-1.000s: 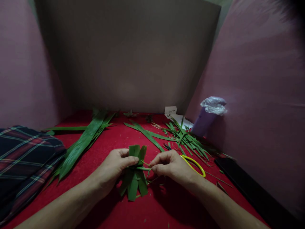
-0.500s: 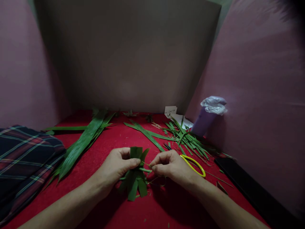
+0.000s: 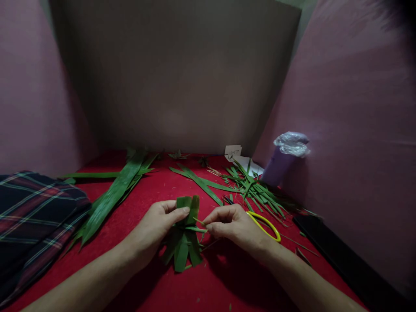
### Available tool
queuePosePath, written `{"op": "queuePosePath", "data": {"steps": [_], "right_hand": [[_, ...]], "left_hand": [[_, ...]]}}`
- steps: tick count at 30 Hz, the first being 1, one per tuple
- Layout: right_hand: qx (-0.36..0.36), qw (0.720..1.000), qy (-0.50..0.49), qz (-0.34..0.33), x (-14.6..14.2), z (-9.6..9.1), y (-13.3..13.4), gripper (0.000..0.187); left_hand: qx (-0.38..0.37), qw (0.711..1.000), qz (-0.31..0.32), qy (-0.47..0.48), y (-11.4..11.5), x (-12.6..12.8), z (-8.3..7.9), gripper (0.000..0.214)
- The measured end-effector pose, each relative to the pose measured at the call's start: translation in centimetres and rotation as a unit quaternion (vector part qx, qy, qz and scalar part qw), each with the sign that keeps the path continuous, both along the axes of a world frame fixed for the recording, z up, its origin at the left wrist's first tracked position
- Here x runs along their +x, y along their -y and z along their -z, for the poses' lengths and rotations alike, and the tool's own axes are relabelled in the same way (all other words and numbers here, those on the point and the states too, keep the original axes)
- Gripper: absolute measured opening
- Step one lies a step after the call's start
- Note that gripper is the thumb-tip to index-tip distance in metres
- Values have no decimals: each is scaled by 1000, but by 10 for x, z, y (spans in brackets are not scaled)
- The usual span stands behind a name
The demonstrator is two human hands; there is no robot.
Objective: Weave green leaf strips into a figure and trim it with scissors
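Observation:
My left hand (image 3: pixel 156 229) pinches a bundle of folded green leaf strips (image 3: pixel 183 236) held just above the red cloth (image 3: pixel 214 281). The strips fan out upward and downward from the pinch. My right hand (image 3: pixel 232 225) is closed, thumb and forefinger pinching a thin leaf strip (image 3: pixel 199 227) that crosses the bundle's middle. Both hands meet at the bundle's waist.
Long green leaves (image 3: pixel 110 195) lie at the left, cut leaf strips (image 3: pixel 250 188) in a heap at the right. Yellow-handled scissors (image 3: pixel 264 223) rest behind my right hand. A purple cup with plastic wrap (image 3: pixel 284 158), a plaid cloth (image 3: pixel 32 216) and a cardboard backboard (image 3: pixel 175 73) surround the area.
The bundle has tilted slightly and its top strips stand a little straighter; my right hand has drawn the thin strip a touch. The hands stay in place.

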State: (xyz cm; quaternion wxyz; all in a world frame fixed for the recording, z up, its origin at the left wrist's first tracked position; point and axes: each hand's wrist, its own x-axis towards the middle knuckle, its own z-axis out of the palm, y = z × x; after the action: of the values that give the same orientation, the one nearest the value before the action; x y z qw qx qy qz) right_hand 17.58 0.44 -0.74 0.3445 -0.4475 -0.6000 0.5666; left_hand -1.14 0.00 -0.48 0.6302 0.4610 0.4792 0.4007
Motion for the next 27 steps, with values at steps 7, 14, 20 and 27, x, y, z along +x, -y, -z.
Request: {"op": "queuePosePath", "data": {"steps": [7, 14, 20, 27], "right_hand": [[-11, 1000, -14, -5, 0, 2, 0, 10], [-20, 1000, -14, -2, 0, 4, -1, 10], [-39, 998, -38, -4, 0, 3, -1, 11], [2, 1000, -21, -1, 2, 2, -1, 14]], "left_hand": [[-2, 998, 30, 47, 1, -1, 2, 19], [36, 998, -20, 46, 2, 2, -4, 51], [87, 995, -39, 16, 1, 2, -6, 37], [72, 996, -42, -43, 1, 0, -6, 5]]}}
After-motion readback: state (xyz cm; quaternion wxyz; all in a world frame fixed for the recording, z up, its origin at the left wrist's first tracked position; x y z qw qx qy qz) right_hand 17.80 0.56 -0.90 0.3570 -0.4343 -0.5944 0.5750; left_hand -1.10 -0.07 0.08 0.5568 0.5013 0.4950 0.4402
